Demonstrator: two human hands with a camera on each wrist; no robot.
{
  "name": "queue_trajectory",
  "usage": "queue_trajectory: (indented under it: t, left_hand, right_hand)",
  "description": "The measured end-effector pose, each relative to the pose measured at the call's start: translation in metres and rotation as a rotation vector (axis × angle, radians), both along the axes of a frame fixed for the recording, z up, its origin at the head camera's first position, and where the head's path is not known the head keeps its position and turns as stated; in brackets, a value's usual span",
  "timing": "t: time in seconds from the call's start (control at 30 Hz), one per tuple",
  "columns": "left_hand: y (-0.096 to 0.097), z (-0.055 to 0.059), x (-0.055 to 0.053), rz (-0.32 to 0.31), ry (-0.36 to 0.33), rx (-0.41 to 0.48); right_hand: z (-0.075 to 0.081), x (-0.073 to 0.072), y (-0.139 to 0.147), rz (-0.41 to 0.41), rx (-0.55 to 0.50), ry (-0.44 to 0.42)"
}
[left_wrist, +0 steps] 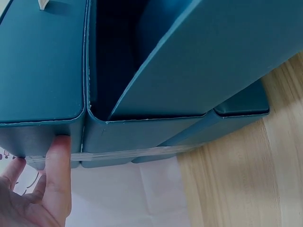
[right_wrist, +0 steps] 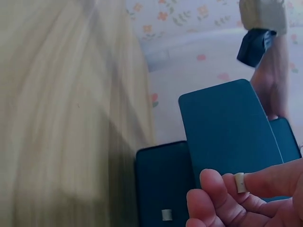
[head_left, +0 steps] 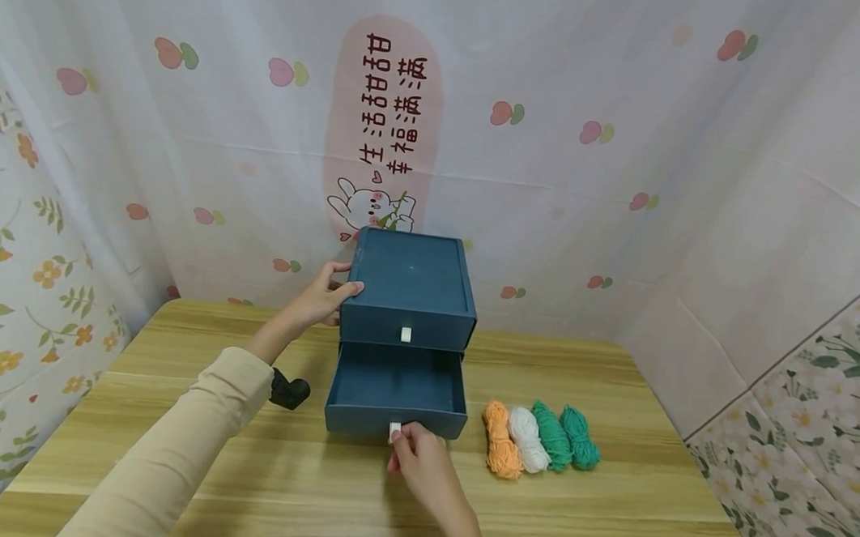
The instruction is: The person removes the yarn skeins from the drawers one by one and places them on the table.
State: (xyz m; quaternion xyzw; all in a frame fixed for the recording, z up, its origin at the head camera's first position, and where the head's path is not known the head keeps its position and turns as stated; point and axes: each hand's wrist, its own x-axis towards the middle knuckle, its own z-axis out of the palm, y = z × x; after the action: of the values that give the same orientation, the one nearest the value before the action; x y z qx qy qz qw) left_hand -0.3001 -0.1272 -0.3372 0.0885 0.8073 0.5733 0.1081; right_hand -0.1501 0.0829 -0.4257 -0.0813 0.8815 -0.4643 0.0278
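Observation:
A dark blue drawer cabinet (head_left: 413, 272) stands at the back of the table. Its top drawer (head_left: 372, 325) is closed, while the drawer (head_left: 395, 421) beneath is pulled out and shows its blue floor. My right hand (head_left: 423, 463) pinches the white knob (right_wrist: 240, 183) of that pulled-out drawer between thumb and finger. At the cabinet's left side, my left hand (head_left: 324, 295) touches it with fairly straight fingers, the thumb by the top edge. A closed lower drawer (right_wrist: 163, 179) with its own white knob (right_wrist: 166, 215) appears in the right wrist view.
Right of the cabinet, yarn bundles lie side by side on the wooden table (head_left: 645, 474): an orange one (head_left: 500, 441), a white one (head_left: 528, 440) and two green ones (head_left: 552, 437). A printed curtain (head_left: 549, 226) hangs close behind. A black device (head_left: 290, 391) is at the left wrist.

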Motion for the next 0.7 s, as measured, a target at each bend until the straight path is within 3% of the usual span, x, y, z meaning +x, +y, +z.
queue_trajectory:
  t: [0.23, 0.7]
  left_hand:
    - [0.000, -0.001, -0.001, 0.002, 0.005, -0.005]
    - [0.001, -0.001, -0.002, 0.009, -0.007, 0.003]
  right_hand:
    - [0.001, -0.026, -0.002, 0.002, -0.001, 0.024]
    - [0.003, -0.074, -0.007, -0.009, -0.065, -0.048]
